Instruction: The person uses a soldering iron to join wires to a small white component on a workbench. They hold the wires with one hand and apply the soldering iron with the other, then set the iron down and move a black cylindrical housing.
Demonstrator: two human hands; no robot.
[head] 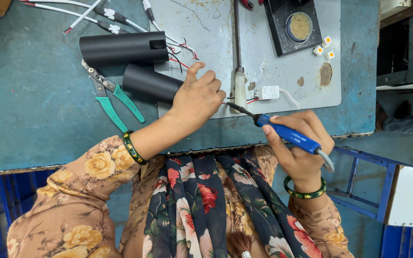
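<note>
My left hand [198, 98] is closed around the end of a black cylinder [150, 82] lying on the blue-green bench, thumb raised. A red wire runs out from under this hand toward a small white box [267, 92] with white leads. My right hand [299, 143] grips a soldering iron with a blue handle [288, 133]. Its dark tip points left and sits just right of my left hand's fingers, near the red wire.
A second, longer black cylinder [123, 48] lies behind the first. Green-handled pliers [113, 100] rest to the left. On the grey sheet [307, 95] stand a black holder with a round brass sponge [299, 26], small white squares [323, 47] and a pale rod [240, 86]. White cables [96, 14] trail at the back.
</note>
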